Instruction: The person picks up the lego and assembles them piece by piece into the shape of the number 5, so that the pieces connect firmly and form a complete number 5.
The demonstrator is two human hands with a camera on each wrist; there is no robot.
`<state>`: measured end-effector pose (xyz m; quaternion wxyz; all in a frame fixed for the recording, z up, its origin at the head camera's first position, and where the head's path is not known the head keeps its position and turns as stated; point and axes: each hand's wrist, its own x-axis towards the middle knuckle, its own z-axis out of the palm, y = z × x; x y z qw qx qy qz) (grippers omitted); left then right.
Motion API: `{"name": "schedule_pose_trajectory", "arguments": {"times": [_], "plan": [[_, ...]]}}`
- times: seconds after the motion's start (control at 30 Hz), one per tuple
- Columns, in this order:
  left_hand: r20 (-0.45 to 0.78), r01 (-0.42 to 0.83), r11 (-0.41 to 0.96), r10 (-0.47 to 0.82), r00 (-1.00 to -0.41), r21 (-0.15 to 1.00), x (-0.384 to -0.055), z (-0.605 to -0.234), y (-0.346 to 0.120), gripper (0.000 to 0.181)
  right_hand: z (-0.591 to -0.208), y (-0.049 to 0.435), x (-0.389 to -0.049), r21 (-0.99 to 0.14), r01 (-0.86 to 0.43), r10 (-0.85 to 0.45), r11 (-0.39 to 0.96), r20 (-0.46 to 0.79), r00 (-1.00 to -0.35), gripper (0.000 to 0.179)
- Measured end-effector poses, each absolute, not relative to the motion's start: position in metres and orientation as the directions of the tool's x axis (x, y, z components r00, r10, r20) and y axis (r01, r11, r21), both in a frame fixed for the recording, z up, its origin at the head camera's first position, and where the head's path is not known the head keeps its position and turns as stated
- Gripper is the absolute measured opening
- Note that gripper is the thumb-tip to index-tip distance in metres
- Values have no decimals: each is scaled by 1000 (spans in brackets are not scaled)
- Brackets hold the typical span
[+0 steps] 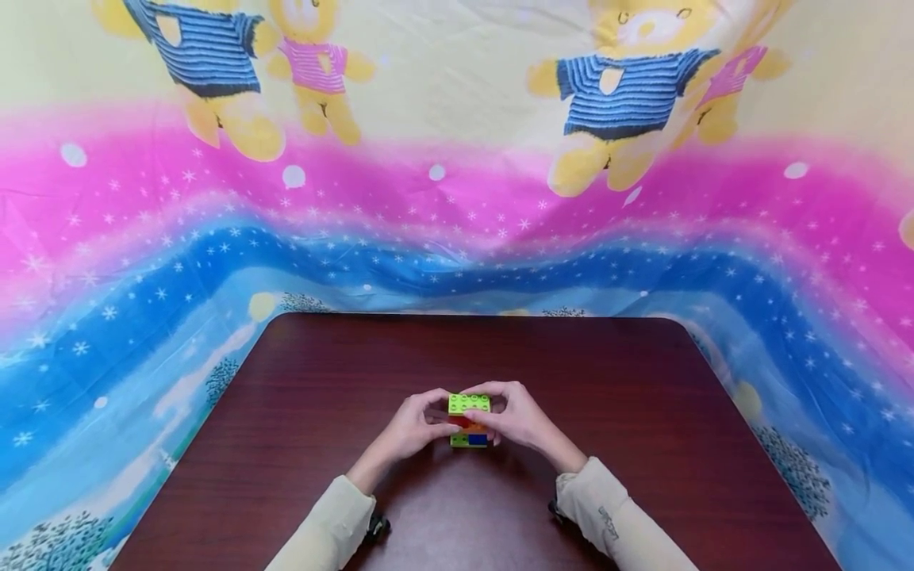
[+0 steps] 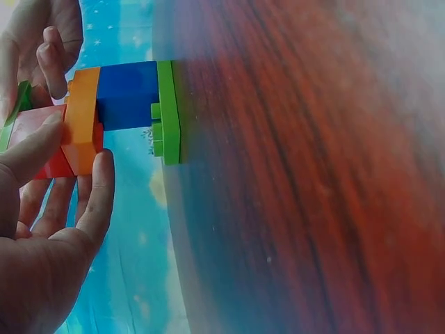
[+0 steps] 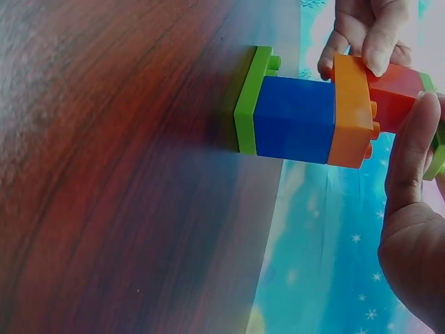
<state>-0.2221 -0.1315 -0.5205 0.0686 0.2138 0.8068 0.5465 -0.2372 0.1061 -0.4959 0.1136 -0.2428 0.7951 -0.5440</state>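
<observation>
A small tower of toy building bricks stands on the table between the hands. A flat green plate (image 3: 247, 104) forms its base. On one side of that sits a blue brick (image 3: 295, 120), with an orange plate (image 3: 350, 111) across it. Over the orange plate is a red brick (image 2: 42, 132), and another green plate (image 1: 469, 403) with studs tops the tower. My left hand (image 1: 414, 424) pinches the red brick, thumb in front, fingertips close by the orange plate. From the other side my right hand (image 1: 524, 416) grips the upper green plate, its thumb along the front edge.
The dark brown wooden table (image 1: 321, 373) has rounded far corners. Behind and beside it hangs a cloth (image 1: 443, 198) printed with bears and snowflakes. Pale sleeves (image 1: 328, 519) cover both forearms.
</observation>
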Motion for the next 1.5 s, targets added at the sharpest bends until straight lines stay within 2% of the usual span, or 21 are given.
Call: {"name": "schedule_pose_trajectory", "arguments": {"times": [0.37, 0.83, 0.97, 1.13, 1.3, 1.5], "plan": [[132, 240, 251, 383, -914, 938, -219, -525, -135, 36, -495, 107, -237, -918, -256, -504, 303, 74, -861, 34], [128, 251, 279, 392, -911, 927, -218, -521, -137, 32, -494, 108, -238, -914, -266, -521, 306, 73, -851, 36], [127, 252, 286, 391, -912, 924, -219, -521, -136, 32, -493, 113, -239, -890, -298, -532, 345, 77, -844, 41], [132, 259, 296, 388, -912, 920, -218, -520, -135, 32, -493, 122, -238, -827, -386, -551, 409, 113, -827, 57], [124, 253, 313, 379, -917, 916, -218, -518, -135, 32, -499, 131, -240, -784, -439, -538, 439, 162, -827, 58], [125, 258, 322, 382, -916, 911, -219, -517, -135, 33, -510, 133, -241, -808, -363, -534, 464, 72, -843, 54]]}}
